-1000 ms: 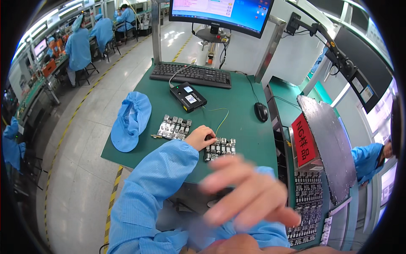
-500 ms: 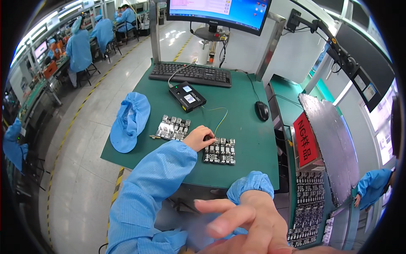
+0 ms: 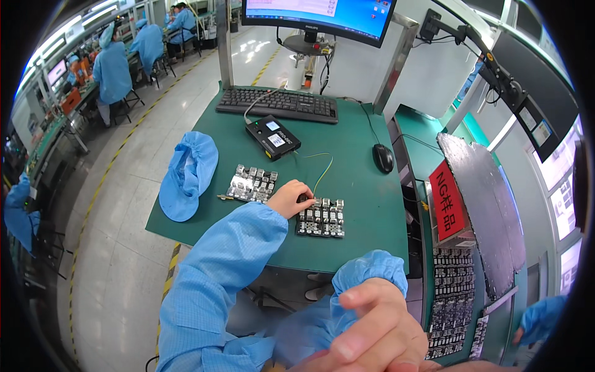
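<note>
My left hand (image 3: pixel 289 199) is closed in a pinch at the upper left corner of a panel of small circuit boards (image 3: pixel 321 218). A small dark piece (image 3: pixel 302 198) shows between its fingers, where a thin yellow-green wire (image 3: pixel 322 177) ends. That wire runs from a black box-shaped device (image 3: pixel 273 137) with two lit screens. Just left of the hand lies a second circuit board panel (image 3: pixel 250 185). Close to the camera, my right hand (image 3: pixel 379 325) is raised off the table, fingers loosely bent and apart, with nothing visible in them.
A keyboard (image 3: pixel 279 104) and monitor (image 3: pixel 319 18) stand at the back, with a mouse (image 3: pixel 383 159) at right. A blue cloth cap (image 3: pixel 188 177) lies at the left edge. Rows of circuit boards (image 3: pixel 451 301) fill the right side bench. At far right, another person's blue sleeve (image 3: pixel 544 317) shows.
My right hand has moved down and to the right, its fingers curling somewhat. The left hand stays at the board panel. The person at far right has shifted lower.
</note>
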Demonstrator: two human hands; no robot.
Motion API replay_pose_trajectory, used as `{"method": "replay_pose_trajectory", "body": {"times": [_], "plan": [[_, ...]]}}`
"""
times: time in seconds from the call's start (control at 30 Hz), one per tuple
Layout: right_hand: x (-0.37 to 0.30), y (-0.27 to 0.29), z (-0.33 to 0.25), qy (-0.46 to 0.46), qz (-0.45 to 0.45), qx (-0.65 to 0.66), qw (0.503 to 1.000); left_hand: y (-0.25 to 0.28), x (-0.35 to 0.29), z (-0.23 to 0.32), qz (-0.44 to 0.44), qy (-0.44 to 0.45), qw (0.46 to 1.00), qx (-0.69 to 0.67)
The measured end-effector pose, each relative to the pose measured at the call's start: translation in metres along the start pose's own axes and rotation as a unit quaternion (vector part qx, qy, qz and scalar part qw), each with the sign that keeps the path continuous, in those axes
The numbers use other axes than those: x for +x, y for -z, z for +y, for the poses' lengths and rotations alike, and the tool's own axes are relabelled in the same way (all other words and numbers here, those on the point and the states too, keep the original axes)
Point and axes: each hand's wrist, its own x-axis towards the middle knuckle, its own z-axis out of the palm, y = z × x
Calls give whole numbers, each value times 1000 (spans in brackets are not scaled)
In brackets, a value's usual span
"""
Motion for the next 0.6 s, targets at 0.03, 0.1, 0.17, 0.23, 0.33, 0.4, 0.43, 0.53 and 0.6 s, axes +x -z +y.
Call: {"method": "replay_pose_trajectory", "body": {"times": [0.03,0.1,0.17,0.23,0.33,0.4,0.43,0.53,0.6], "plan": [[-1,-2,6,0,3,-4,1000,-5,7,0,7,-17,1000,-4],[-5,-6,25,142,75,-96,982,-14,17,9,-5,-19,1000,-17],[0,-2,41,159,29,-67,985,8,-7,1,13,9,1000,8],[5,0,32,150,21,-105,983,-5,8,7,2,-6,1000,-16],[12,10,18,90,-39,-88,991,-5,8,6,5,-16,1000,-5],[11,10,22,95,-50,-80,991,2,0,2,8,-4,1000,3],[11,9,25,100,-60,-77,990,5,-5,-2,12,1,1000,4],[4,6,27,123,-39,-109,986,0,2,1,8,-12,1000,-8],[10,13,24,125,-77,-115,982,-3,5,4,2,-18,1000,-11]]}}
